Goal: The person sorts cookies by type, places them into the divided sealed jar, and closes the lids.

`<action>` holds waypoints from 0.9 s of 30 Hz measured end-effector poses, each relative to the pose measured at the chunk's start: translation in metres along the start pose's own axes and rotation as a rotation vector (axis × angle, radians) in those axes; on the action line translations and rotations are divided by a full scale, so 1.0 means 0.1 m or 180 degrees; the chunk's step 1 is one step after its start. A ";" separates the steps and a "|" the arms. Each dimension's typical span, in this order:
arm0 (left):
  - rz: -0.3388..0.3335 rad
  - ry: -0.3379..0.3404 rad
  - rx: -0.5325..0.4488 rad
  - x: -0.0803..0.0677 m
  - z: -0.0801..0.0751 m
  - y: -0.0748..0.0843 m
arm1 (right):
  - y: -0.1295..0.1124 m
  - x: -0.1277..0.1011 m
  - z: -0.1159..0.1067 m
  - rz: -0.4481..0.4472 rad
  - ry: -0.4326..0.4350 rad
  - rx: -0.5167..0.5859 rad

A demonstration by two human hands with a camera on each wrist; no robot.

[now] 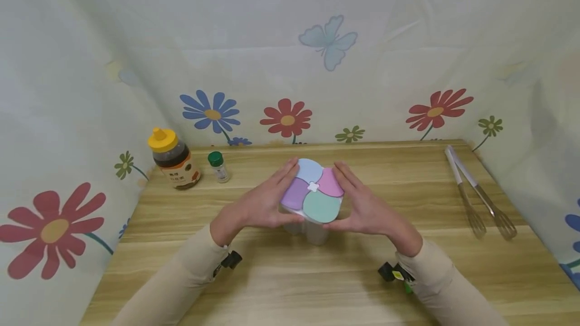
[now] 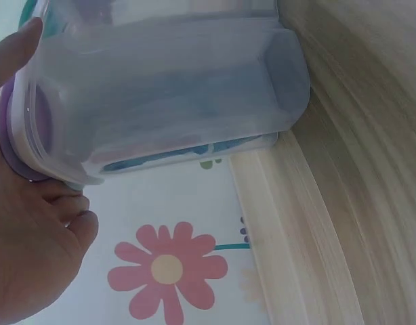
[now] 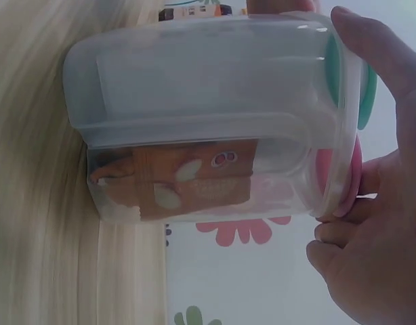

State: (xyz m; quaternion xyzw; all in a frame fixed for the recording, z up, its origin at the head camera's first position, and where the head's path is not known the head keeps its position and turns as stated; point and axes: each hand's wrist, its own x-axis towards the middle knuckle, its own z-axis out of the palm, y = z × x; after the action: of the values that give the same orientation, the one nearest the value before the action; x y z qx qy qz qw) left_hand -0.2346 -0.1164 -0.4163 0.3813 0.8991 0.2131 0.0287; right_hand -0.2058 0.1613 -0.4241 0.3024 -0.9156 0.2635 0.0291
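Observation:
A clear plastic storage canister (image 1: 317, 235) stands upright on the wooden table, its compartments side by side. Its lid (image 1: 320, 206) has blue, pink, purple and green petal-shaped flaps, all lying flat. My left hand (image 1: 265, 205) grips the lid's edge from the left, thumb near and fingers at the far side. From the right, my right hand (image 1: 369, 208) holds the opposite edge the same way. In the right wrist view an orange packet (image 3: 194, 179) shows inside one compartment. Something blue (image 2: 181, 152) shows low through the wall in the left wrist view.
At the back left stands a dark jar with a yellow lid (image 1: 174, 162). Next to it is a small green-capped shaker bottle (image 1: 219, 167). Metal tongs with whisk-like ends (image 1: 480, 195) lie at the right. A flower-printed curtain (image 1: 385, 64) hangs behind the wooden table (image 1: 290, 286).

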 end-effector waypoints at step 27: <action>-0.0708 0.0523 0.0106 -0.08 0.22 0.39 | 0.25 0.21 -0.23 -0.0635 -0.0590 0.0234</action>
State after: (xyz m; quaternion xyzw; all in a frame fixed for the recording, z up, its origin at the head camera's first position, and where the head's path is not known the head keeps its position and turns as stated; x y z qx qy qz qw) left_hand -0.1983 -0.0900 -0.4215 0.2609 0.9386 0.2241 -0.0279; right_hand -0.2394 0.1787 -0.4116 0.4158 -0.8694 0.2636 -0.0406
